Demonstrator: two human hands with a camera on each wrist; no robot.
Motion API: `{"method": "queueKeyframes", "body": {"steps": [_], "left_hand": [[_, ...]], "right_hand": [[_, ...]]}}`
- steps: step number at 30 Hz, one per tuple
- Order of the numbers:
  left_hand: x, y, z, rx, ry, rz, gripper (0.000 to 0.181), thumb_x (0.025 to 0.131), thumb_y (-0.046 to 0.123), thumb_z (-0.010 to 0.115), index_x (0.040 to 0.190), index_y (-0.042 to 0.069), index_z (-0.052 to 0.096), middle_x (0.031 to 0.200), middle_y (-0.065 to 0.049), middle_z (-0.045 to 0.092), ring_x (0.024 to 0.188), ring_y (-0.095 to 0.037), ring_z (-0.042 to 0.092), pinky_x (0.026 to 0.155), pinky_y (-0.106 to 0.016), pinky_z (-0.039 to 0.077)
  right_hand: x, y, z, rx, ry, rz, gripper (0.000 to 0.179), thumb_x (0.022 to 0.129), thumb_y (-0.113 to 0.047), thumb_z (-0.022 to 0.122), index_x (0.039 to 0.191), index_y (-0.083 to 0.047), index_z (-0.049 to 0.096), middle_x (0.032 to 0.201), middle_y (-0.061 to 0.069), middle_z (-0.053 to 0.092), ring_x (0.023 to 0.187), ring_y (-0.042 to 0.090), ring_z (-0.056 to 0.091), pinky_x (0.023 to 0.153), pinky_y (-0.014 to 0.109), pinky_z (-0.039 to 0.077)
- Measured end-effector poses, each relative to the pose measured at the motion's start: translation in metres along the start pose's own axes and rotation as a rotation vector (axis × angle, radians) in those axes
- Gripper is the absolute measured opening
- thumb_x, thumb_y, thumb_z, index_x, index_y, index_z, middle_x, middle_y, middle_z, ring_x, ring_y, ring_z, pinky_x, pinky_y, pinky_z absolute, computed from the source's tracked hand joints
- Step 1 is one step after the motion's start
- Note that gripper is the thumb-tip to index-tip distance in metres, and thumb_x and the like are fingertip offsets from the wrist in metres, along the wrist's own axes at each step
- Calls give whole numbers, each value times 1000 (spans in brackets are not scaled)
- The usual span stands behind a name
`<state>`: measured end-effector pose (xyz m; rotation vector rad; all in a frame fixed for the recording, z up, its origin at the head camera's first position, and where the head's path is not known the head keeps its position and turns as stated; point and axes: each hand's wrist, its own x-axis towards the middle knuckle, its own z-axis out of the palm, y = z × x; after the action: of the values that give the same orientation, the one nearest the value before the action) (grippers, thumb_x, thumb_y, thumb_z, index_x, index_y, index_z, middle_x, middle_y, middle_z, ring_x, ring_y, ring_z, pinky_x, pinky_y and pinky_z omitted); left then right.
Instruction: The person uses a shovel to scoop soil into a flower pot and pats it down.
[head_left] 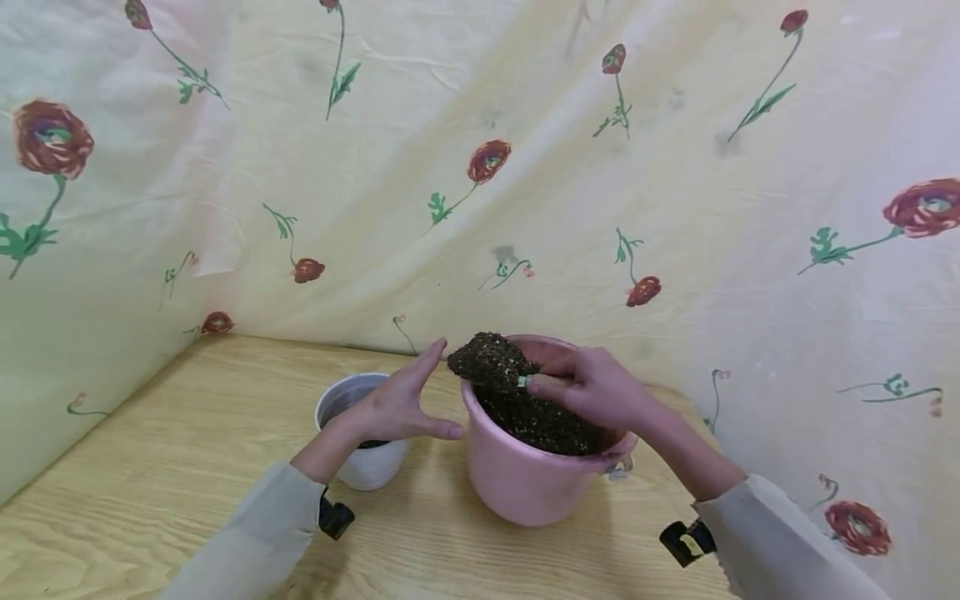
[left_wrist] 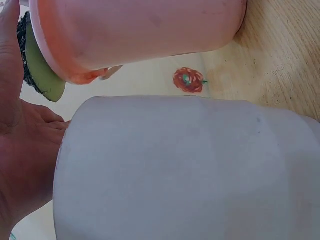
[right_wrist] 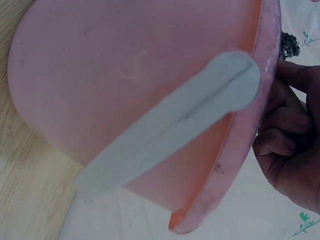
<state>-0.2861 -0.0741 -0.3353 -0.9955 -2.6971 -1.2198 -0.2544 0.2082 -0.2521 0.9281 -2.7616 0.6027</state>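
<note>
Nearest, two pale sleeves [head_left: 247,533] are reaching in from the lower edge, each wrist carrying a black camera [head_left: 336,517]. Both arms are extending over a wood-grained surface [head_left: 420,550]. The white pot [head_left: 372,467] is standing upright on the left, showing some dark material low inside. The left hand [head_left: 393,404] is hanging at the pot's right side, its grip spreading wide between thumb and fingers and having hold of nothing; whether it is touching the rim cannot be told. Just right of the pot, the pink bucket [head_left: 525,479] is standing upright, its grey handle [right_wrist: 170,125] hanging down on the outside and dark soil [head_left: 551,425] lying within. Above the bucket, the right hand [head_left: 600,387] is holding a green scoop [left_wrist: 42,70], its grip closing with curled fingers round the handle end. The scoop is bearing a heaped load [head_left: 487,358] over the bucket's left rim. Key relation: the scoop's long axis is running leftward from the right grip, the blade pointing to the pot's side; the pot is lying left of the blade and slightly nearer the person, with the left hand sitting closer to it than the right. Farthest, a flowered cloth [head_left: 540,250] is hanging behind everything.
</note>
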Motion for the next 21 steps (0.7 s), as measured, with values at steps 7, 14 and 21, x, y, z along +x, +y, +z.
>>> {"method": "queueKeyframes", "body": {"steps": [7,14,21], "left_hand": [[-4,-4,-3,-21,19,-9,124,73,46,82,156,15,-4,161,-8,2,146,-28,13,115,-50,19],[-11,-9,-13,-22,33,-39,125,71,55,80,156,18,-5,161,-7,2,146,-28,10,115,-51,19],[-21,-15,-24,2,67,-67,124,72,52,81,156,18,-4,161,-7,6,144,-33,18,112,-54,25]], "right_hand": [[10,-7,7,69,8,-32,30,91,-32,67,118,-19,71,130,-3,62,109,19,64,94,41,50],[22,-16,10,36,-44,-30,41,94,-37,63,127,-14,65,134,4,59,120,25,57,99,45,46],[34,-23,16,49,-61,-111,26,95,-29,62,114,-14,72,126,5,63,123,25,54,103,44,42]]}}
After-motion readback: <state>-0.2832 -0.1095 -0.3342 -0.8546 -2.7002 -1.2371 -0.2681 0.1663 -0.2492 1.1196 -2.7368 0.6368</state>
